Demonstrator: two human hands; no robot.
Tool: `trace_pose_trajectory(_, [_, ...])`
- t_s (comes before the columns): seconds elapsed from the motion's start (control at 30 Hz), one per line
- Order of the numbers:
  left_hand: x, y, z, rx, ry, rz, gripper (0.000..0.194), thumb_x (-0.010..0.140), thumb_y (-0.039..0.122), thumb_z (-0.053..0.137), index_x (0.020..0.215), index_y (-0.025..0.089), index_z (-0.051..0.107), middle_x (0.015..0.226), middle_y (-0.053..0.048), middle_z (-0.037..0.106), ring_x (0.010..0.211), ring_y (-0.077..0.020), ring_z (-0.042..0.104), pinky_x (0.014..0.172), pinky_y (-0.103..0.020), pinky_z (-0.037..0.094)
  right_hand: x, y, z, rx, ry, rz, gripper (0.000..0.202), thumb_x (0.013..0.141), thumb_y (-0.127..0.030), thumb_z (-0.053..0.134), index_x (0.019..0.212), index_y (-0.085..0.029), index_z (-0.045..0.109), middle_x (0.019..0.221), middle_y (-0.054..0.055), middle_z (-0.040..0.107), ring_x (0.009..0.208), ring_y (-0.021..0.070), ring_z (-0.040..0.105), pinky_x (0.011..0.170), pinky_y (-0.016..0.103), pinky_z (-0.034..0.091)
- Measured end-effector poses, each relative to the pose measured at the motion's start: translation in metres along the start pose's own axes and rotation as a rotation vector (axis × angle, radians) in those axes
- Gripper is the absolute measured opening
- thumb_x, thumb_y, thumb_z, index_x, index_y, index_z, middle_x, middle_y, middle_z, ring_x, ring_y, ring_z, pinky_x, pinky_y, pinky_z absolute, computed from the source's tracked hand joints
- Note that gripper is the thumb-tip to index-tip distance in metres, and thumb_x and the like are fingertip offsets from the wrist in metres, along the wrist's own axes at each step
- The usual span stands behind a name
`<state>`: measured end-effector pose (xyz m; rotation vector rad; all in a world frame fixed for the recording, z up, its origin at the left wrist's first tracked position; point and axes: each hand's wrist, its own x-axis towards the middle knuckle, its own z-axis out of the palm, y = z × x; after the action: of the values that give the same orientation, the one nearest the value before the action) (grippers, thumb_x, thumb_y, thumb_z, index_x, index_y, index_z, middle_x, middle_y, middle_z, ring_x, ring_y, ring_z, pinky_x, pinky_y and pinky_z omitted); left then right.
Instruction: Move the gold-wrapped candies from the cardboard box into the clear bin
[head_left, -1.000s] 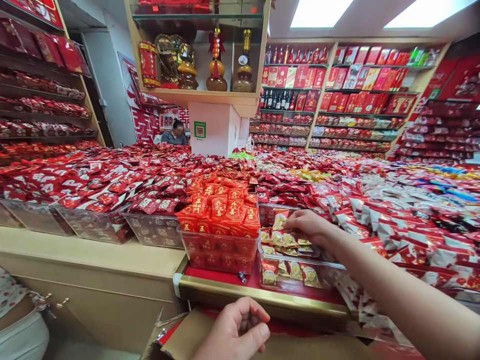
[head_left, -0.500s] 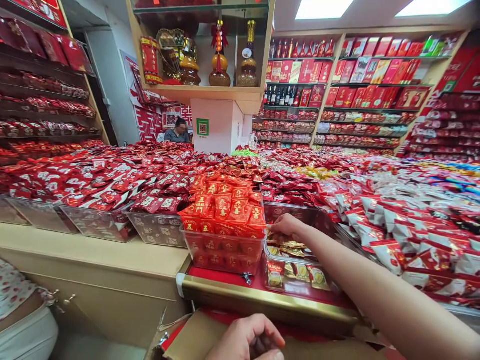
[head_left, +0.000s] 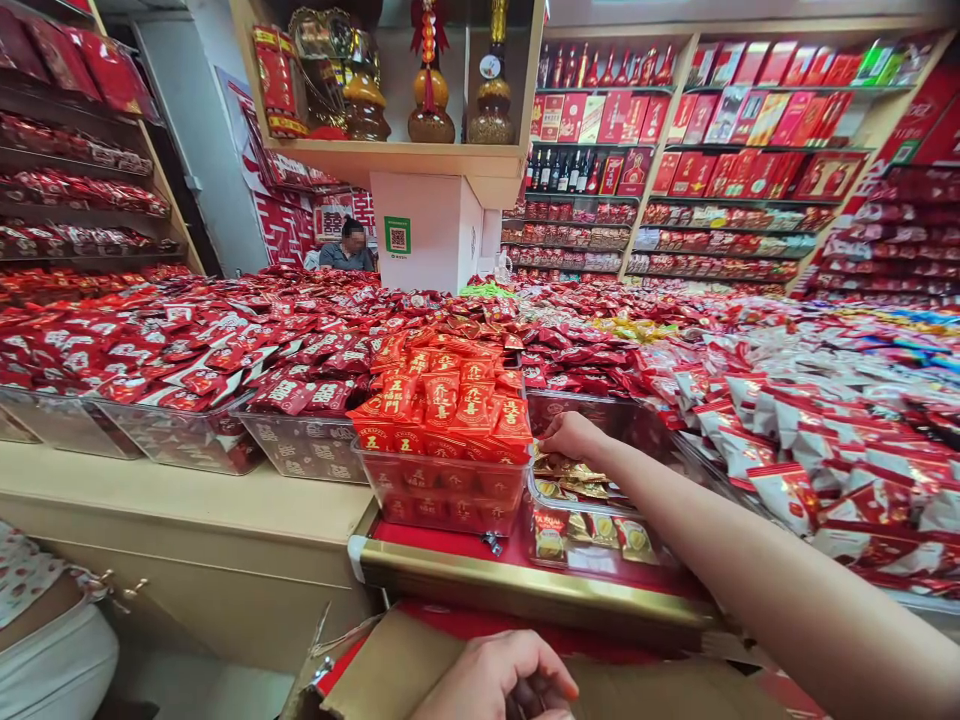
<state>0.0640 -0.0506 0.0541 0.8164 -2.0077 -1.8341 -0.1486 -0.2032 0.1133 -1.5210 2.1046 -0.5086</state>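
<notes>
My right hand reaches into a clear bin of gold packets, its fingers closed at the bin's left back corner. Gold foil shows by the fingertips, but what they grip is too small to make out. Just left of it stands a clear bin heaped with red packets with yellow lettering. Lower in view, my left hand hangs over an open cardboard box, fingers curled but apart, with nothing visible in them.
Bins of red packets line the counter to the left, white and red ones lie to the right. A gold edge runs in front. A person sits at the back; another person's white clothing shows at lower left.
The view has shifted slightly, with the counter and bins a little higher and further left. My right hand stays at the gold packets, and my left hand stays over the box.
</notes>
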Motion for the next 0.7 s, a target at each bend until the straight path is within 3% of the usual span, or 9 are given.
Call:
trace_pose_trajectory(0.23, [0.000,0.001,-0.001,0.036,-0.004,0.000,0.035,0.071,0.043,0.056,0.089,0.013,0.060,0.077,-0.003,0.058,0.062,-0.0072,0.046,0.059,-0.018,0.037,-0.004,0.000,0.001,-0.021,0.055,-0.025,0.011,0.055,-0.010,0.066,0.064,-0.013,0.061,0.054,0.000,0.059,0.044,0.0064,0.047,0.040,0.017,0.033])
trace_pose_trajectory(0.43, [0.001,-0.001,-0.002,0.058,-0.004,-0.002,0.035,0.071,0.043,0.056,0.090,0.014,0.060,0.079,-0.004,0.058,0.064,-0.0077,0.047,0.060,-0.018,0.038,-0.010,0.000,0.004,-0.043,0.063,0.001,0.014,0.055,-0.001,0.060,0.065,-0.010,0.061,0.045,-0.003,0.051,0.040,0.0061,0.043,0.038,0.017,0.032])
trace_pose_trajectory(0.7, [0.001,-0.002,-0.001,0.047,0.001,-0.002,0.036,0.071,0.044,0.055,0.090,0.014,0.060,0.078,-0.002,0.057,0.062,-0.0071,0.046,0.058,-0.017,0.036,-0.015,-0.003,0.002,-0.180,0.013,-0.056,0.014,0.049,-0.006,0.066,0.061,-0.013,0.066,0.050,0.001,0.059,0.052,0.0106,0.054,0.045,0.017,0.037])
